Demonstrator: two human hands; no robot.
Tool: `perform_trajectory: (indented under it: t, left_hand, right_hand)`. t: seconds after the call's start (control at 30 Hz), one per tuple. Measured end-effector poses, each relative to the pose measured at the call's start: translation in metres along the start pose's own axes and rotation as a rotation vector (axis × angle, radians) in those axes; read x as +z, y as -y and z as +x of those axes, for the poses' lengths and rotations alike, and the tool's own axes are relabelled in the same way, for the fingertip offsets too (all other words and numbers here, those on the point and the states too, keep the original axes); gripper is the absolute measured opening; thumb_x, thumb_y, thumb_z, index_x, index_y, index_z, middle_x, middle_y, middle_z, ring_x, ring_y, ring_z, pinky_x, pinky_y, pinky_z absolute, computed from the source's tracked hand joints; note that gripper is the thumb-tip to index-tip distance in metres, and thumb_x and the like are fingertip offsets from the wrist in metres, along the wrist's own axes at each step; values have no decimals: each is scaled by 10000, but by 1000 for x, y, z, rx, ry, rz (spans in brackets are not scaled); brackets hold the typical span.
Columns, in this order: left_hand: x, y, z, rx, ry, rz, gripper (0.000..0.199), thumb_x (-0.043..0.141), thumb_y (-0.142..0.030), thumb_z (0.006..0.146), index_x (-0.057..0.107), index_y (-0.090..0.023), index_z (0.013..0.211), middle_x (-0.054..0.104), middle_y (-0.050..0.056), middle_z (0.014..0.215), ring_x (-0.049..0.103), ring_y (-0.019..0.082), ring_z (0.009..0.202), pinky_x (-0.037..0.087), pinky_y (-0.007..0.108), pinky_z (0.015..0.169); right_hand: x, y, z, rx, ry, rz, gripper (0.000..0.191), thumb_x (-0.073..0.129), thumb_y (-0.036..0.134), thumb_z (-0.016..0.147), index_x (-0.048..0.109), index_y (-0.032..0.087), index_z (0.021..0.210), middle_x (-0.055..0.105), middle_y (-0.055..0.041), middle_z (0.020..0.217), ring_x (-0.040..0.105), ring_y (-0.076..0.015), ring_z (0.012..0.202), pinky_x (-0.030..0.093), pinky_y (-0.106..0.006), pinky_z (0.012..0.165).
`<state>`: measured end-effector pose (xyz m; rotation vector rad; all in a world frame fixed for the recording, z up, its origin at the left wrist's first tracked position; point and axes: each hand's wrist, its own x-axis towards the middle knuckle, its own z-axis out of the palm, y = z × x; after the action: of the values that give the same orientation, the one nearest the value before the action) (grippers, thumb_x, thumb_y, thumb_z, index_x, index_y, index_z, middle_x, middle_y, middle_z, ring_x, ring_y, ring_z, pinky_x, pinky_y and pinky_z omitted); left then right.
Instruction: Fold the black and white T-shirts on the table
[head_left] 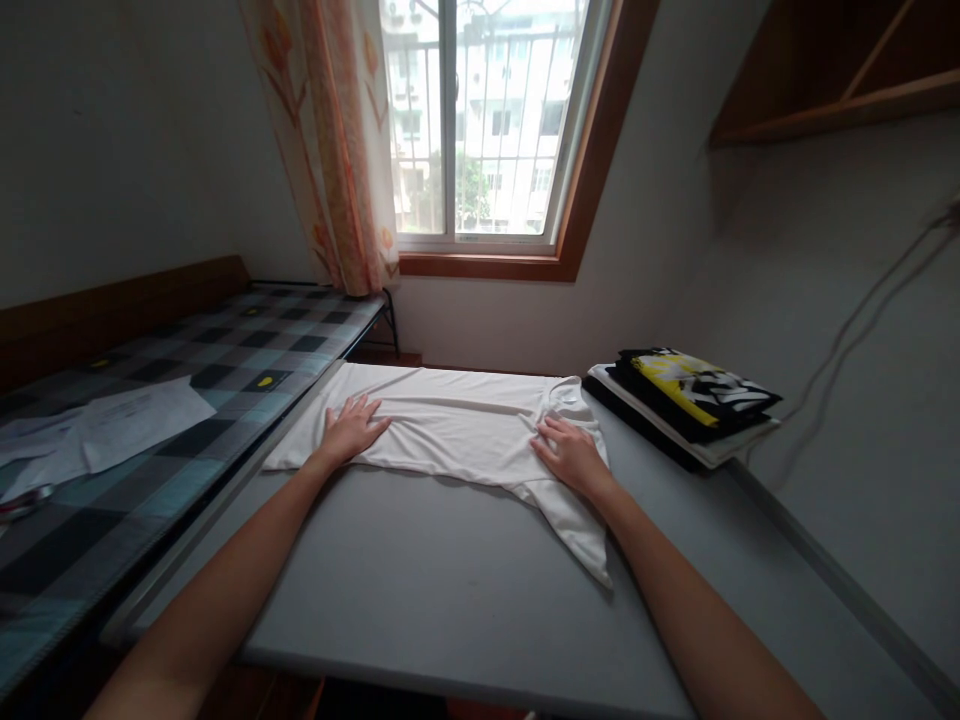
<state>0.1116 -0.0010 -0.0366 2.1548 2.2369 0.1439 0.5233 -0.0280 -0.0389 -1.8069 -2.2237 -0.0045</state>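
Note:
A white T-shirt (457, 425) lies sideways across the grey table (450, 570), its collar at the right and its hem at the left. One sleeve sticks out toward the table's front edge, and creases run along the cloth. My left hand (352, 430) rests flat on the shirt near the hem, fingers spread. Near the collar, my right hand (571, 455) lies on the cloth with its fingers apart. Neither hand grips the fabric.
A stack of folded clothes (690, 400), black, white and yellow, sits at the table's back right by the wall. To the left is a bed with a checked sheet (217, 350) and papers (127, 425). A window (487, 130) and curtain (337, 150) are behind.

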Motion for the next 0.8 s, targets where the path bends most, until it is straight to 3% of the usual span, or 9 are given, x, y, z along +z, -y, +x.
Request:
perform_trajectory:
  t: [0.23,0.6,0.7,0.8]
  left_hand:
    - [6,-5,-3,53,-13,6,679,268,-610,932,323,-255,1508,244,86,1590,192,352,1460,152,637,1129]
    - [0,2,0,-47,-28,10,718,274,-649,910,367,-234,1489,270,96,1580,220,370,1447,168,654,1119]
    - [0,0,-3,-77,-48,17,706,287,-623,918,384,-205,1480,277,119,1575,223,386,1442,169,667,1109]
    - [2,-8,-6,-8,-41,5,695,295,-607,927,381,-196,1481,275,125,1575,221,386,1442,169,660,1113]
  right_hand:
    - [5,-4,0,117,3,-81,524,401,459,956,538,166,1369,452,-118,1482,381,-294,1374,297,-469,1094]
    - [12,5,2,-162,21,-7,517,405,442,958,543,163,1371,444,-105,1490,361,-284,1392,279,-439,1125]
    - [8,4,2,-97,39,-21,535,397,463,958,521,175,1392,435,-104,1497,365,-283,1388,280,-439,1123]
    - [4,-5,3,37,43,-57,540,383,467,961,511,175,1398,424,-114,1502,366,-284,1387,274,-451,1120]
